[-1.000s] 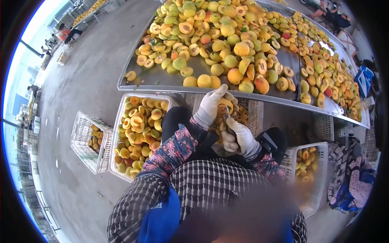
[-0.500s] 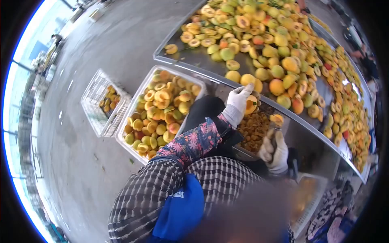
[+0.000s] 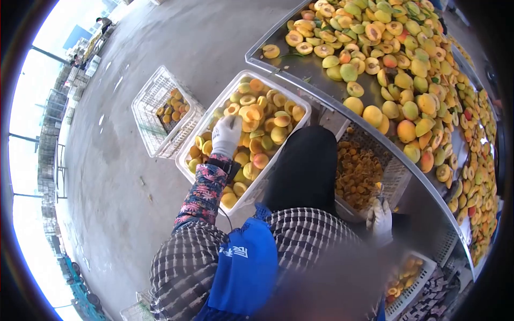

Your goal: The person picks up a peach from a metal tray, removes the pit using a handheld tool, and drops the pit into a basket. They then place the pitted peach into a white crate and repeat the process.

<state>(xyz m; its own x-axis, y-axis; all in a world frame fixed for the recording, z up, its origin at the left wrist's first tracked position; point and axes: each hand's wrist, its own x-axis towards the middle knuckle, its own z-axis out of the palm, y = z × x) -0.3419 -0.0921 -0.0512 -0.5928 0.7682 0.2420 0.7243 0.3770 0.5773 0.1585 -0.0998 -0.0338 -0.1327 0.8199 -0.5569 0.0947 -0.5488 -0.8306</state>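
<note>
My left hand (image 3: 226,135), in a white glove, is over the white crate (image 3: 249,206) of pitted stone-fruit halves (image 3: 261,140), which look like peaches or apricots. Its fingers are drawn together and point down at the fruit; whatever is between them is hidden. My right hand (image 3: 380,219), also gloved, is closed around a small metal-tipped hand tool (image 3: 380,196). A yellow bit shows at the tool's tip. Just beyond that hand, a crate (image 3: 397,179) holds brown-orange pits and scraps (image 3: 357,174).
A metal table (image 3: 316,88) piled with cut fruit halves (image 3: 409,80) stretches along the right, its raised rim near my knee (image 3: 308,160). Another white crate (image 3: 155,101) with a few halves stands at left on the concrete floor (image 3: 128,176). More fruit fills a basket (image 3: 423,273) at lower right.
My left hand has moved from the table's edge, where it held a fruit half, left to the crate of halves. My right hand has lowered slightly with the tool. The view has shifted left.
</note>
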